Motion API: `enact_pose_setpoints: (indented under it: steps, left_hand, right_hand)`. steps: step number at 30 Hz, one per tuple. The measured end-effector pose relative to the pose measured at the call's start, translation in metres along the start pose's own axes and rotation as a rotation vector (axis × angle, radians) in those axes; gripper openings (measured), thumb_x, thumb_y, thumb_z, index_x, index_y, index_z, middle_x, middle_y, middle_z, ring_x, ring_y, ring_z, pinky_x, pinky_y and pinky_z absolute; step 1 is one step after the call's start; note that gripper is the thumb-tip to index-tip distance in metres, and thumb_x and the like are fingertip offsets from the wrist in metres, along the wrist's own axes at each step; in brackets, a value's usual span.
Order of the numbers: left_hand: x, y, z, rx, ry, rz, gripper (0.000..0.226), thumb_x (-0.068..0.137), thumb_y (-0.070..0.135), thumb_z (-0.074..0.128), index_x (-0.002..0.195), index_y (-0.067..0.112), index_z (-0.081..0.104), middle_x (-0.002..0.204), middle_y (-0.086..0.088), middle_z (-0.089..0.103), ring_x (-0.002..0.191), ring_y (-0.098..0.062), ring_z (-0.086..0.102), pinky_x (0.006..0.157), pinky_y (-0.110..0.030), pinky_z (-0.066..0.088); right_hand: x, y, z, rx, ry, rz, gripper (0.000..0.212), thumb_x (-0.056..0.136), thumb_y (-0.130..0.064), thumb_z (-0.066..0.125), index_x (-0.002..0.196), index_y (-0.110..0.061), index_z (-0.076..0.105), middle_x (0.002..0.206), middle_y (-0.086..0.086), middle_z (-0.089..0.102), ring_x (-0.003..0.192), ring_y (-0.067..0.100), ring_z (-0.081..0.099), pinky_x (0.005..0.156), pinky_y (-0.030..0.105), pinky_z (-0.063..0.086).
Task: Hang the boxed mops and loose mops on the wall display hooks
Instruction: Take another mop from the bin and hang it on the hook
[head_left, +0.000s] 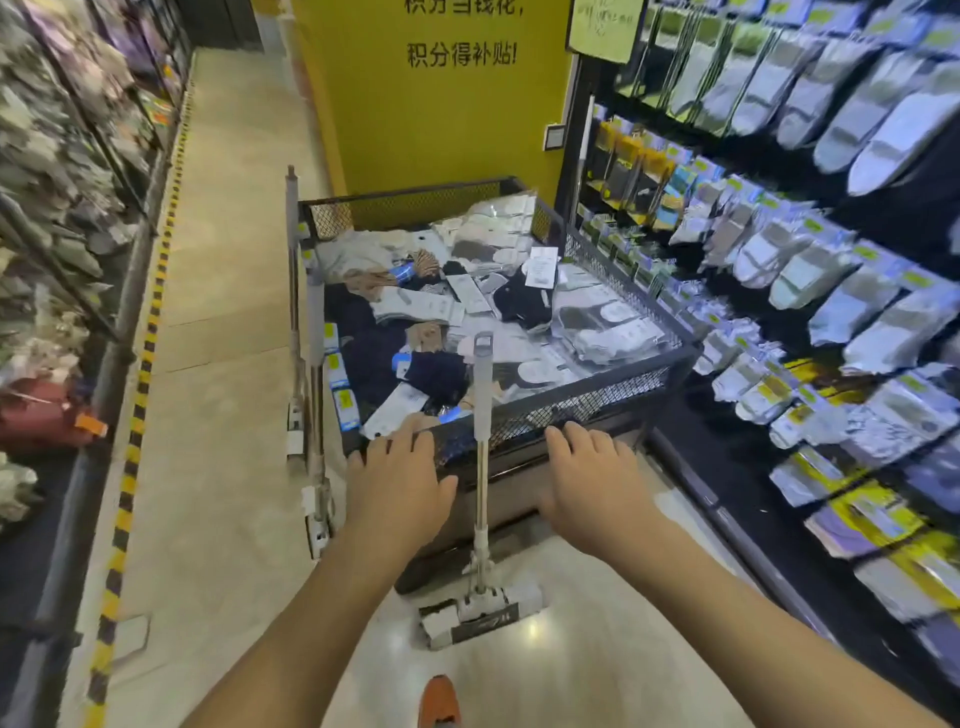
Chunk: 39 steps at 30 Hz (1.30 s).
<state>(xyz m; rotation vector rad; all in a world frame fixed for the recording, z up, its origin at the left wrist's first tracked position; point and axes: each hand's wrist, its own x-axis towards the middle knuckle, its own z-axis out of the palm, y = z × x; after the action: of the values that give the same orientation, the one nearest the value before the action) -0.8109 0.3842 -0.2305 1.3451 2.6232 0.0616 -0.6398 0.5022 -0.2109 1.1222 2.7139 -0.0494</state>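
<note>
Gripping the near rim of the black mesh cart (597, 395), the left hand (397, 478) and the right hand (592, 467) sit low in the middle of the frame, fingers bent over the top bar. Between the 2 hands, 1 loose mop (483, 395) leans upright against that rim, its grey grip rising above the bar and its flat head on the floor at lower centre. More mops (313, 374) stand against the cart's left side, heads down on the floor.

Inside the cart lies a jumble of bagged sock packs (519, 291) in white, grey, navy and beige, some with paper labels up. Filling the right of the frame, a dark sock display (810, 249) holds rows of hanging pairs. A yellow wall (447, 119) with black characters stands at upper centre. An orange shoe (439, 701) shows at the bottom edge.
</note>
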Motion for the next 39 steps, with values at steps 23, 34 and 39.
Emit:
enact_pose_setpoints:
  steps: [23,34,39]
  left_hand:
    - [0.202,0.033,0.123,-0.999,-0.048,-0.176,0.04,0.085,0.035,0.082,0.122,0.03,0.067,0.11,0.012,0.075,0.105,-0.007,0.07,0.094,-0.036,0.059]
    - [0.205,0.034,0.131,-1.08,-0.062,-0.235,0.025,0.094,0.026,0.074,0.119,0.03,0.074,0.111,0.009,0.077,0.108,-0.009,0.071,0.098,-0.037,0.057]
    - [0.189,0.038,0.126,-1.213,-0.091,-0.355,0.022,0.092,0.026,0.078,0.113,0.033,0.074,0.11,0.009,0.077,0.108,-0.009,0.069,0.098,-0.032,0.053]
  right_hand:
    - [0.252,0.055,0.053,1.064,-0.272,-0.146,0.076,0.082,-0.04,0.086,0.149,-0.023,0.055,0.142,-0.003,0.063,0.123,0.011,0.063,0.11,0.034,0.05]
    - [0.267,0.04,0.069,1.153,-0.272,-0.387,0.018,0.093,-0.024,0.077,0.109,-0.03,0.08,0.089,-0.025,0.074,0.084,-0.011,0.064,0.074,0.009,0.047]
    - [0.261,0.039,0.065,1.104,-0.238,-0.438,0.016,0.09,-0.044,0.076,0.106,-0.041,0.079,0.096,-0.005,0.071,0.094,0.015,0.064,0.089,0.038,0.053]
